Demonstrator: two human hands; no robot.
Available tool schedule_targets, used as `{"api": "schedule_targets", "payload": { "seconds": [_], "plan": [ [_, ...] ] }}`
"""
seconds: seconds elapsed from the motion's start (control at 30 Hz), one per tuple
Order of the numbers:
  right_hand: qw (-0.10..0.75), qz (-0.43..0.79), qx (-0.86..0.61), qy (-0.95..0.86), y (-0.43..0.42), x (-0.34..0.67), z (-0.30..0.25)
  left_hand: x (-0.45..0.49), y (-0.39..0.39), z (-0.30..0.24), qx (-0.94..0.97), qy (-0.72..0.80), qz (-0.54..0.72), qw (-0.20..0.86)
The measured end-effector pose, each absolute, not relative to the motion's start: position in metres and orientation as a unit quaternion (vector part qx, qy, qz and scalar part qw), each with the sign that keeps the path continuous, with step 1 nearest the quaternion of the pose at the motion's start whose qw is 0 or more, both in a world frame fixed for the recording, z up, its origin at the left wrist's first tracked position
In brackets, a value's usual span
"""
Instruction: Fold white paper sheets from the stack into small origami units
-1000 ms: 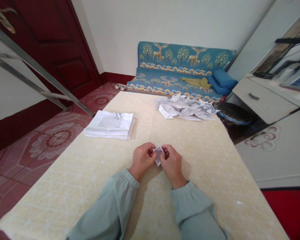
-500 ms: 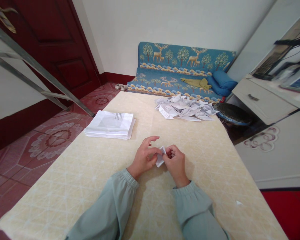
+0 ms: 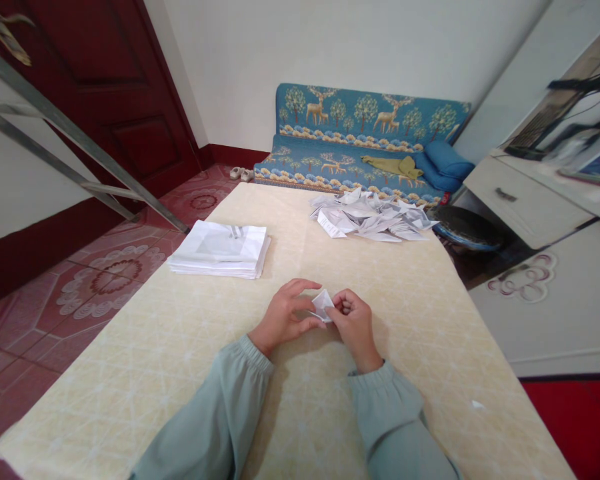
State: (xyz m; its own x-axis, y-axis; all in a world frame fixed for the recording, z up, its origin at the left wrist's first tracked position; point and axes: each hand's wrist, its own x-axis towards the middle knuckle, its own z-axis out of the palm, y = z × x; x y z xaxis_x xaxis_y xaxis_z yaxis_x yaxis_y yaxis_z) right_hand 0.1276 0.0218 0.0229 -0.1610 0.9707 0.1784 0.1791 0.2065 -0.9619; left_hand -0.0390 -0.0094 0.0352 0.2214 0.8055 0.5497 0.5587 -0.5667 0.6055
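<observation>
On my feed, a stack (image 3: 217, 245) lies ahead left and a heap (image 3: 373, 217) ahead right, while my right hand (image 3: 354, 327) pinches the paper (image 3: 322, 304), my left hand (image 3: 286, 315) spread beside it.

Blue deer-patterned sofa (image 3: 347, 119) before a white wall (image 3: 370, 40), dark red door (image 3: 110, 43) and tiled floor (image 3: 100, 287) at left
</observation>
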Motion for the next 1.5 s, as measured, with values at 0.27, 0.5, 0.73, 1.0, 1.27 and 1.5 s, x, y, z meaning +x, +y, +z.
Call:
{"api": "schedule_targets", "payload": {
  "seconds": [0.27, 0.5, 0.73, 1.0, 1.27, 1.5],
  "plan": [
    [0.454, 0.452, -0.429, -0.638, 0.022, 0.128, 0.024, -0.036, -0.008, 0.033, 0.724, 0.451, 0.486, 0.19],
    [0.487, 0.486, -0.352, -0.635, 0.024, 0.13, 0.028, -0.036, -0.009, 0.034, 0.66, 0.497, 0.53, 0.194],
    [0.495, 0.41, -0.347, -0.683, 0.024, 0.127, 0.026, -0.031, -0.012, 0.033, 0.598, 0.522, 0.557, 0.245],
    [0.487, 0.347, -0.347, -0.723, 0.017, 0.126, 0.034, -0.032, -0.009, 0.035, 0.611, 0.501, 0.533, 0.303],
    [0.48, 0.324, -0.344, -0.739, 0.015, 0.123, 0.033, -0.032, -0.009, 0.031, 0.551, 0.516, 0.548, 0.362],
    [0.473, 0.331, -0.334, -0.745, 0.015, 0.124, 0.032, -0.032, -0.008, 0.027, 0.573, 0.484, 0.547, 0.372]
  ]
}}
